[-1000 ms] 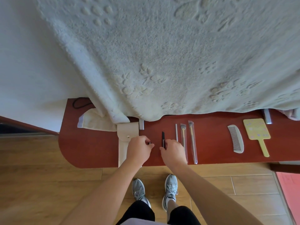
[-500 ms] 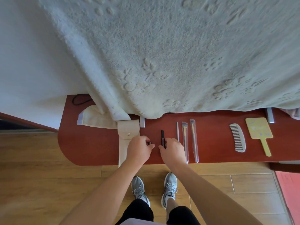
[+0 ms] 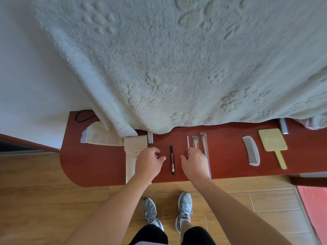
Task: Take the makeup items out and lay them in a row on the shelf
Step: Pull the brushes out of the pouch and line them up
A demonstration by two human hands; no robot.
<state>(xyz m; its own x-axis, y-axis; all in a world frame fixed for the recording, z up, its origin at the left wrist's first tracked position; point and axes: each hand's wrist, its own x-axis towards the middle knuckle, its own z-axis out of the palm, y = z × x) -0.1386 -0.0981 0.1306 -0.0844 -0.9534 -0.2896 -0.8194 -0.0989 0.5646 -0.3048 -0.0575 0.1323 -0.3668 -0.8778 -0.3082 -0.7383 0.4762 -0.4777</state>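
Black makeup pen (image 3: 172,160) lying loose on the shelf (image 3: 93,167) near its front edge, between left hand (image 3: 148,162) and right hand (image 3: 194,163), both empty, fingers curled. Risk: nudged, rolling off.

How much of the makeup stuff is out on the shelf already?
Already laid out on the red shelf: a black pencil, a thin stick, two wrapped brushes, a comb and a yellow hand mirror. Both hands, left hand and right hand, are open beside the pencil, holding nothing. Left: whatever the beige pouch hides; I can't see inside.
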